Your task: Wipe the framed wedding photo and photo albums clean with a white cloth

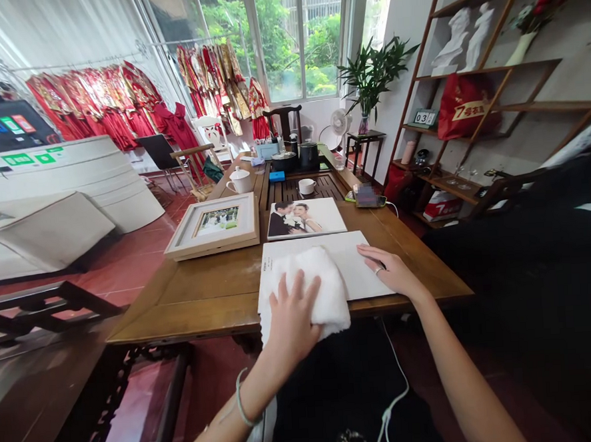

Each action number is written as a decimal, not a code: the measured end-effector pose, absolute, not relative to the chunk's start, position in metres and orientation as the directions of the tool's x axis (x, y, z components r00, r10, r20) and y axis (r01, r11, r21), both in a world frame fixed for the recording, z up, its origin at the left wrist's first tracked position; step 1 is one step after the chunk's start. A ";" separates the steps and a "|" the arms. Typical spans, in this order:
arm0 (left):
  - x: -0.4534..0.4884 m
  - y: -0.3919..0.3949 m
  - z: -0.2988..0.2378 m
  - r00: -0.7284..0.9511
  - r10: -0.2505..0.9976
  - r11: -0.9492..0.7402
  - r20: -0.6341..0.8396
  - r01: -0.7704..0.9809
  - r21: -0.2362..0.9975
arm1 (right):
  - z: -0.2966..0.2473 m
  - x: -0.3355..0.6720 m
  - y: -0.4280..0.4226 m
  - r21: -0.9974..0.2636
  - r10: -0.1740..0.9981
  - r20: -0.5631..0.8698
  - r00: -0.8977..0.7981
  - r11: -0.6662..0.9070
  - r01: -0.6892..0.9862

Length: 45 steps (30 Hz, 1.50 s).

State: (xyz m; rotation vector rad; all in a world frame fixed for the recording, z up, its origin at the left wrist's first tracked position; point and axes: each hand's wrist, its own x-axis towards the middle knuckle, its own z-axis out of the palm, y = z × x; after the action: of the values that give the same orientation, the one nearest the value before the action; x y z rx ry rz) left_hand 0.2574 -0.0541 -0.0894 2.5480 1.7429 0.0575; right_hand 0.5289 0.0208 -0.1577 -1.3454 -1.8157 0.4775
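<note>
A fluffy white cloth lies bunched over the left part of a white album-like panel at the table's near edge. My left hand presses down on this cloth with its fingers spread. On the panel's right side rests my right hand, a ring on one finger and its fingers stretched out flat. Small dark print shows near the panel's upper left corner; the cloth hides much of that side. Just beyond is a photo panel picturing a couple. To its left, light wooden picture frames lie stacked, the top one holding a photo.
The wooden table carries a lidded white mug, a white cup, a blue box, dark kettles and a phone with a cable. A person in dark clothing is at the right.
</note>
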 end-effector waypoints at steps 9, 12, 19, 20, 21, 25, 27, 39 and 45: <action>0.272 -0.006 -0.082 0.352 0.936 -0.348 -0.024 0.932 0.106 | -0.157 0.531 0.021 -0.700 0.921 0.372 -0.114 0.359 0.617; 0.281 0.016 -0.080 0.340 0.940 -0.336 -0.018 0.934 0.119 | -0.157 0.532 0.021 -0.696 0.924 0.363 -0.119 0.353 0.625; 0.293 0.039 -0.076 0.355 0.934 -0.342 -0.052 0.925 0.167 | -0.156 0.531 0.021 -0.689 0.922 0.369 -0.120 0.358 0.630; 0.293 0.038 -0.077 0.356 0.934 -0.346 -0.043 0.925 0.156 | -0.156 0.531 0.021 -0.692 0.921 0.371 -0.121 0.361 0.625; 0.294 0.037 -0.078 0.356 0.934 -0.349 -0.025 0.926 0.141 | -0.156 0.531 0.021 -0.695 0.920 0.372 -0.122 0.363 0.621; 0.298 0.014 -0.086 0.344 0.938 -0.346 0.035 0.936 0.072 | -0.156 0.530 0.020 -0.698 0.922 0.368 -0.119 0.359 0.620; 0.300 -0.006 -0.089 0.353 0.935 -0.355 0.040 0.934 0.036 | -0.156 0.530 0.020 -0.698 0.921 0.372 -0.117 0.361 0.619; 0.311 -0.051 -0.099 0.421 0.907 -0.421 0.028 0.907 0.015 | -0.157 0.531 0.021 -0.689 0.917 0.378 -0.128 0.372 0.623; 0.323 -0.010 -0.083 0.380 0.925 -0.380 0.010 0.923 0.058 | -0.157 0.532 0.022 -0.688 0.915 0.381 -0.133 0.376 0.620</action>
State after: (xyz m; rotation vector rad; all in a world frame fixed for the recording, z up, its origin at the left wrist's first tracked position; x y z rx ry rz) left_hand 0.3233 -0.0101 -0.0828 2.5741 1.7243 0.0628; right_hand 0.5321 0.0219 -0.1572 -1.3345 -1.8484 0.4722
